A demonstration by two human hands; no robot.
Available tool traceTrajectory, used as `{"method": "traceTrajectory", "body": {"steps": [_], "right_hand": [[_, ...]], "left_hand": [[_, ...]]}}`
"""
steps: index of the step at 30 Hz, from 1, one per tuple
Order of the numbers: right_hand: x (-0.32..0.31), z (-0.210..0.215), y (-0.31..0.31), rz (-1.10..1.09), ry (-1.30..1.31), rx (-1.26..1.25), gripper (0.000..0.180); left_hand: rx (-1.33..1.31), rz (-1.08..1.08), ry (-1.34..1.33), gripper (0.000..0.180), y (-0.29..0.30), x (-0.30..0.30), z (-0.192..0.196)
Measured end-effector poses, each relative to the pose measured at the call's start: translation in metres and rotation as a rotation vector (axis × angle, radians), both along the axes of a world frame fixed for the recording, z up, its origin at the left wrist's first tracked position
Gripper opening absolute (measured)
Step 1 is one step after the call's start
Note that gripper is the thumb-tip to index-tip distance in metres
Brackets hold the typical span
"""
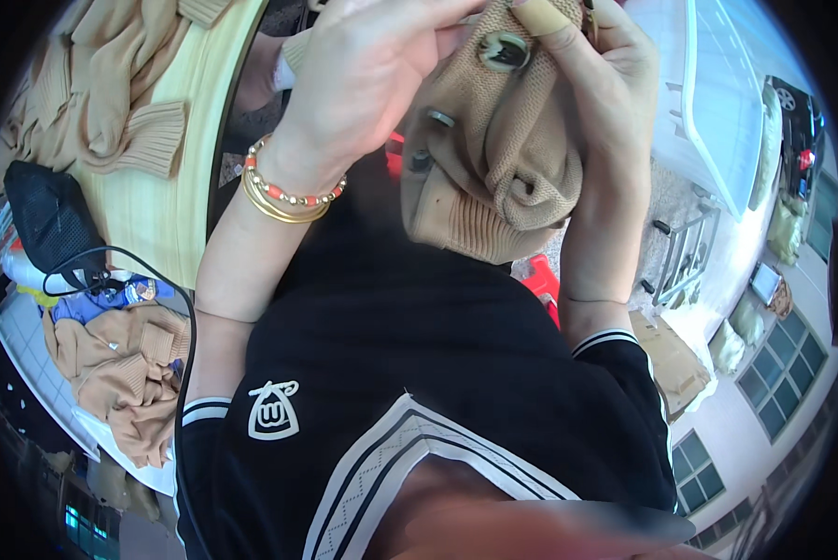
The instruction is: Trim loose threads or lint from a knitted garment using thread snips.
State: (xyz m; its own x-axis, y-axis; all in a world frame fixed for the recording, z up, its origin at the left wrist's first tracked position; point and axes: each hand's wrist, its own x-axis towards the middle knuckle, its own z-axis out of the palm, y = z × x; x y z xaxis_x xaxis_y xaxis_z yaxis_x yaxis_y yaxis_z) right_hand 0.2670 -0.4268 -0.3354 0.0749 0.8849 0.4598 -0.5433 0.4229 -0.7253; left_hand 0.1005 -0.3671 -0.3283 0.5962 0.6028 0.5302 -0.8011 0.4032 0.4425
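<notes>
A tan knitted cardigan (pixel 531 121) with ribbed edging and dark shiny buttons is bunched up in front of my chest. My left hand (pixel 372 79), with bracelets at the wrist, reaches in from the left. Its fingertips close on the upper left edge of the knit, partly cut off by the frame's top. On the other side my right hand (pixel 610 89) grips the cardigan, its thumb lying over the button band. A tan wrap (pixel 542 16) covers that thumb's tip. The lower folds of the knit hang loose between my forearms.
To the left, a pale wooden table (pixel 181 233) bears more tan knits (pixel 111 93). A black mesh bag (pixel 55 219) and dark cable are beside it, above a garment heap (pixel 125 369). At right are a white plastic bin (pixel 708 103), metal frame (pixel 685 257) and cardboard box (pixel 671 359).
</notes>
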Motion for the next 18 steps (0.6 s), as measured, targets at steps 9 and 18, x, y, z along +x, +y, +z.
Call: {"method": "traceTrajectory", "body": {"steps": [9, 18], "right_hand": [[-0.01, 0.055, -0.023, -0.464, -0.311, -0.56, 0.02], [-0.002, 0.053, -0.01, -0.094, 0.39, 0.145, 0.033]], "left_hand": [[-0.102, 0.115, 0.72, 0.044, -0.03, -0.015, 0.016], [0.157, 0.144, 0.684, 0.048, -0.037, -0.011, 0.061]]}}
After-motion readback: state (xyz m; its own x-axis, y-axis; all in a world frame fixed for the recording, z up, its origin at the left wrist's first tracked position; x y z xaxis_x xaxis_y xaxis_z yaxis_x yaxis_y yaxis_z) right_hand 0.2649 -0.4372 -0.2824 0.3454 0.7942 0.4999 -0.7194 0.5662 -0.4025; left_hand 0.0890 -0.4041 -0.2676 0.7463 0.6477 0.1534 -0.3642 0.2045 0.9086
